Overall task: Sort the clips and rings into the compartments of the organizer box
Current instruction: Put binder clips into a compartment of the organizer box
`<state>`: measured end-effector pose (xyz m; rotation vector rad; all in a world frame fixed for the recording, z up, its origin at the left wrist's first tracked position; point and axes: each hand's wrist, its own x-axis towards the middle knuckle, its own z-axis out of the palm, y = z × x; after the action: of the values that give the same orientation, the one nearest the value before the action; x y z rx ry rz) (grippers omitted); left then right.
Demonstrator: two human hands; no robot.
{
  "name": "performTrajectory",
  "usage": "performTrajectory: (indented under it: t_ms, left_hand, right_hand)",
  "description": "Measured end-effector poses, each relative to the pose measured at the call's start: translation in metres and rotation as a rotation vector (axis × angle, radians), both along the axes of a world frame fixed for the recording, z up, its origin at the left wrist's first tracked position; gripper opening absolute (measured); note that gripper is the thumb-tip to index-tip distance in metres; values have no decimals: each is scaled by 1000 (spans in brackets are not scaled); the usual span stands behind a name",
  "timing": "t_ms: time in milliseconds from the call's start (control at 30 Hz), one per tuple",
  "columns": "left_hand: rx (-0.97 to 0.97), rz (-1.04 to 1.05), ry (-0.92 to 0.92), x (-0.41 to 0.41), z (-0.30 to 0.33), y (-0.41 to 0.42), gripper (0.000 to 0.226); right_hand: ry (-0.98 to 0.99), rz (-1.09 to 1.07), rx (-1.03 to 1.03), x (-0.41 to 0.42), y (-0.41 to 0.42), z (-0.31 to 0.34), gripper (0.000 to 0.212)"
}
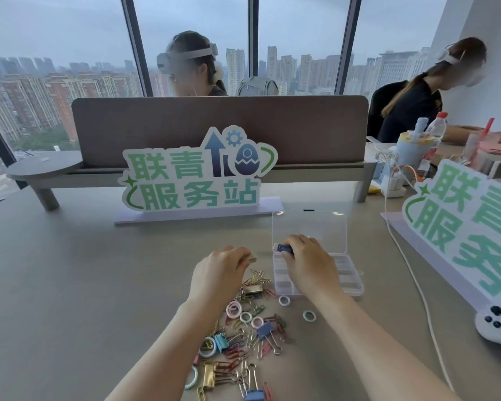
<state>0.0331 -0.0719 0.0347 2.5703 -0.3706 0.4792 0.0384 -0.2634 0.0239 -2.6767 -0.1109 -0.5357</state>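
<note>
Your left hand pinches a small tan clip above the pile of clips and rings on the grey matte surface. Your right hand grips a blue clip over the clear plastic organizer box — lid open, compartments' contents unclear. Two rings lie just beside the box — windows behind.

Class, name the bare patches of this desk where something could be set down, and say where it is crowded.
Bare: the desk left of the left hand, and between box and white cable. Crowded: the clip pile between the forearms.
</note>
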Motion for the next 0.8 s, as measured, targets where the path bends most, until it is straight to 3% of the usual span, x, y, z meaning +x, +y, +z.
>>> performTrajectory:
  t_ms: [233,433,800]
  left_hand:
    - [83,-97,90,28,-5,-48,20]
    - [100,-115,147,47,-14,-69,15]
    - [143,-99,131,58,-23,-79,19]
  right_hand:
    - [67,-5,64,16,-26,-4,9]
    - [103,33,36,30,-36,-10,22]
    - [136,86,40,37,-40,-17,20]
